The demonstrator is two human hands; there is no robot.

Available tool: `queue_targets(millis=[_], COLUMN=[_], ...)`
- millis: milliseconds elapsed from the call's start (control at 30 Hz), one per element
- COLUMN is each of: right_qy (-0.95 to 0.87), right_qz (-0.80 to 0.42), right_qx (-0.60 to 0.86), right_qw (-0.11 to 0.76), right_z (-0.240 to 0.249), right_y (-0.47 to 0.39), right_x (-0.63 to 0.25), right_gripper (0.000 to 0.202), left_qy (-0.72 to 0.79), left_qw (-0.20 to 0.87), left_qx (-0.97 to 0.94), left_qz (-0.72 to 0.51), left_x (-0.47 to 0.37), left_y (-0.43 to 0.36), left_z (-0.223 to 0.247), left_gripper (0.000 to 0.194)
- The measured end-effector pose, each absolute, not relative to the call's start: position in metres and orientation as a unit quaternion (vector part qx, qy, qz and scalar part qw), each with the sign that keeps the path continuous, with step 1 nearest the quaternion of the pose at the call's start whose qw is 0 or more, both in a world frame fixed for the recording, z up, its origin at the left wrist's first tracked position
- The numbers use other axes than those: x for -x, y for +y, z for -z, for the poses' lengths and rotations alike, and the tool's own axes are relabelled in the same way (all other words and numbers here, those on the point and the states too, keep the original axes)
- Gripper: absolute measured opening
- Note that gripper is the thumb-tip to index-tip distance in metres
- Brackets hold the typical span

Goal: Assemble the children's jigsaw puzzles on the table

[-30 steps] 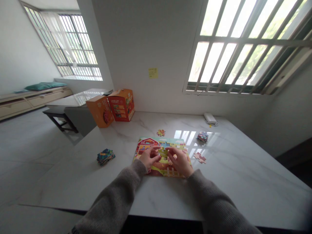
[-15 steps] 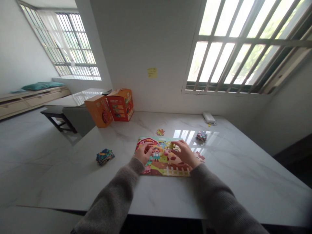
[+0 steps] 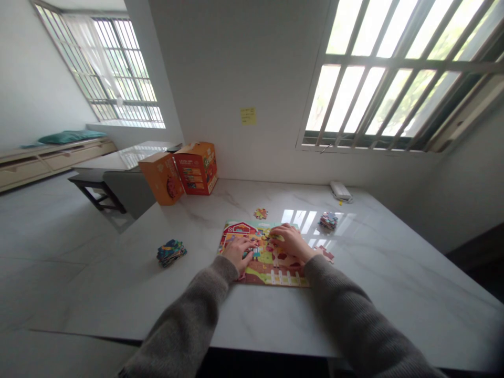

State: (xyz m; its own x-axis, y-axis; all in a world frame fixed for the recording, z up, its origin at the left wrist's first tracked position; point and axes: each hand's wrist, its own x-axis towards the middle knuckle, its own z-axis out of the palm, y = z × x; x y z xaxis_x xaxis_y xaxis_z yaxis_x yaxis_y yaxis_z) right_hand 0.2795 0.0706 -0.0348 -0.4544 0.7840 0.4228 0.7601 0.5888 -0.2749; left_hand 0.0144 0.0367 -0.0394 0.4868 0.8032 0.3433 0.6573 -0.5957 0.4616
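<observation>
A farm-scene jigsaw puzzle (image 3: 258, 273) with a red barn, a cow and a white fence lies flat on the marble-patterned table. My left hand (image 3: 238, 252) rests on its left half, fingers stretched out over the figure in the middle. Over the upper right part, my right hand (image 3: 291, 241) pinches a yellow-green puzzle piece (image 3: 277, 237) low against the picture; its fingers partly cover the piece. A loose yellow-and-red piece (image 3: 260, 213) lies just beyond the puzzle. Reddish-brown pieces (image 3: 325, 253) sit at its right edge, partly behind my right wrist.
A stack of dark blue-green puzzle pieces (image 3: 171, 253) stands at the left, another stack (image 3: 328, 221) at the right. Two boxes, an orange one (image 3: 161, 178) and a red one (image 3: 197, 169), occupy the back left. A white device with a cable (image 3: 340, 191) lies at the back right.
My left hand has lowered and flattened onto the puzzle, moving slightly right. My right hand has shifted a little left with the yellow-green piece, down closer to the picture.
</observation>
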Motion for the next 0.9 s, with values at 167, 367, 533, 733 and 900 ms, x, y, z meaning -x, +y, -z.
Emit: queue_targets(millis=[167, 367, 533, 733, 900], right_qy=[-0.861, -0.87, -0.869, -0.859, -0.838], right_qz=[-0.028, -0.035, -0.029, -0.043, -0.06], right_qx=[0.439, 0.431, 0.437, 0.438, 0.451], right_qw=[0.255, 0.236, 0.23, 0.262, 0.3], right_z=[0.031, 0.028, 0.028, 0.028, 0.029], right_y=[0.069, 0.068, 0.064, 0.059, 0.055], right_x=[-0.281, -0.283, -0.281, -0.284, -0.296], right_gripper=[0.018, 0.017, 0.017, 0.02, 0.027], left_qy=[0.427, 0.426, 0.426, 0.439, 0.447], left_qw=[0.139, 0.137, 0.14, 0.124, 0.088], left_qx=[-0.853, -0.852, -0.852, -0.853, -0.87], left_qz=[-0.267, -0.27, -0.272, -0.254, -0.19], left_x=[-0.014, -0.013, -0.014, -0.015, -0.028], left_y=[0.036, 0.036, 0.036, 0.035, 0.035], left_z=[0.039, 0.04, 0.04, 0.038, 0.021], left_gripper=[0.027, 0.026, 0.026, 0.025, 0.027])
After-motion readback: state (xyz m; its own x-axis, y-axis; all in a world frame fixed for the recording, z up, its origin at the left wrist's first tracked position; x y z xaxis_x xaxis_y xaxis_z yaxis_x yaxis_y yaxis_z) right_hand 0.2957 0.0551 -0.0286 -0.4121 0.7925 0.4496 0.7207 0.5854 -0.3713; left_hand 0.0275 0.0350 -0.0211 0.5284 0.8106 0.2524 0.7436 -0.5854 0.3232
